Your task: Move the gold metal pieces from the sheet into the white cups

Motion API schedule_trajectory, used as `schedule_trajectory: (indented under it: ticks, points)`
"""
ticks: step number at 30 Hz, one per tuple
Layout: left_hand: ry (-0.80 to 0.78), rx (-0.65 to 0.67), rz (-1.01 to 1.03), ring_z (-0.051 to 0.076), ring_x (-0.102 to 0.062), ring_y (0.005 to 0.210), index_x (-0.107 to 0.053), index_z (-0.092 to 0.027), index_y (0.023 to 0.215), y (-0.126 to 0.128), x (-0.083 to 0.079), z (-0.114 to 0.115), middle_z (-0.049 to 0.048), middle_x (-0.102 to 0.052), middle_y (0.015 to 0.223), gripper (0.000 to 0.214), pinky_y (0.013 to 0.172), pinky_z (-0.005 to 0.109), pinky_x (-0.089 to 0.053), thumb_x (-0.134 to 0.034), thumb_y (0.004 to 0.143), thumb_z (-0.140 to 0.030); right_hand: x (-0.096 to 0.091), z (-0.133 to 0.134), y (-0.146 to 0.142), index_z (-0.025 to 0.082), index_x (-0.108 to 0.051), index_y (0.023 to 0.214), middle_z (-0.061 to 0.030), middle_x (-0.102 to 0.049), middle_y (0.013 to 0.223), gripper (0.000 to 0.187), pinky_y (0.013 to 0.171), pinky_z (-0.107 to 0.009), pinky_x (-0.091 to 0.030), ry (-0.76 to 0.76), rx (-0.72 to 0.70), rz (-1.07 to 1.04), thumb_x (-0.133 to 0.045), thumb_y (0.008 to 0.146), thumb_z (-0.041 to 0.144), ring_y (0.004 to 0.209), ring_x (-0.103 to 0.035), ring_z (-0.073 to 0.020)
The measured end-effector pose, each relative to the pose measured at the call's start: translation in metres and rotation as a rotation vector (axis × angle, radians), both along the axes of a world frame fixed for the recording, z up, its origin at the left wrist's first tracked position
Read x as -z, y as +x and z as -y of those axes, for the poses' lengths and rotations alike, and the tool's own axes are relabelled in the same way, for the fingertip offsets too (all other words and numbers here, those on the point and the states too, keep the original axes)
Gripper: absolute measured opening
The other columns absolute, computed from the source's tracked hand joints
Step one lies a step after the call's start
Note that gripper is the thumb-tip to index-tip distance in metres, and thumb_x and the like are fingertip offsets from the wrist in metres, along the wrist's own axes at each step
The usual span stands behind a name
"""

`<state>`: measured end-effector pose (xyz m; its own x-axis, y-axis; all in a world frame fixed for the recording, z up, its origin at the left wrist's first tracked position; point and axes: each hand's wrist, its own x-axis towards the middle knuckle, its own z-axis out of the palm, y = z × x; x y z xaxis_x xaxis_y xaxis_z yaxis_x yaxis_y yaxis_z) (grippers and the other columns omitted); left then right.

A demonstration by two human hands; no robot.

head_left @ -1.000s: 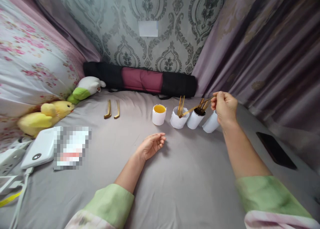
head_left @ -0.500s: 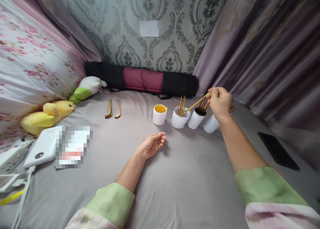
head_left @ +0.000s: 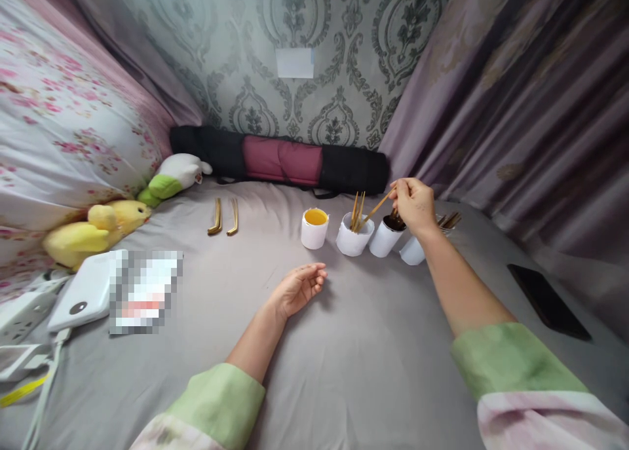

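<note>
Grey bedding (head_left: 368, 352): right of the wide white cup (head_left: 354, 243), the right hand (head_left: 415, 204) pinches a stick (head_left: 377, 206) slanted inside; left hand (head_left: 299, 289), half-curled and empty, in front. Sideways pressure, we judge, could topple the cup.

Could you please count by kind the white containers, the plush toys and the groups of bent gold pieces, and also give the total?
White containers: 4
Plush toys: 2
Groups of bent gold pieces: 2
Total: 8
</note>
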<state>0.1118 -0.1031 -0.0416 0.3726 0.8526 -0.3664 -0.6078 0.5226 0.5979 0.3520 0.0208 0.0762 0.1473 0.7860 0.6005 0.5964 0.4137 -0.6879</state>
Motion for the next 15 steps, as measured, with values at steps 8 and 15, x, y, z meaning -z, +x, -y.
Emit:
schedule_trajectory:
  ticks: [8,15]
  points:
    - [0.001,-0.003,0.007,0.007,-0.055,0.061,-0.059,-0.008,0.091,0.0003,0.0002,-0.0008,0.0061,-0.06,0.076,0.013,0.057,0.018,-0.047,-0.054,0.079,-0.013,0.0014,-0.0053,-0.0013,0.015,-0.059,0.079,0.0001,-0.059,0.061,0.027,0.045,-0.02,-0.038,-0.06,-0.062,0.046,-0.042,0.084,0.036,0.042,-0.048,-0.0064]
    - [-0.003,-0.006,0.016,0.007,-0.055,0.061,-0.058,-0.008,0.092,-0.0005,0.0012,-0.0005,0.0059,-0.059,0.076,0.014,0.057,0.019,-0.047,-0.054,0.079,-0.013,0.0015,-0.0059,-0.0064,0.015,-0.059,0.08,-0.0007,-0.06,0.063,0.029,0.044,-0.019,-0.038,-0.107,-0.075,0.072,-0.041,0.084,0.037,0.042,-0.048,-0.0062]
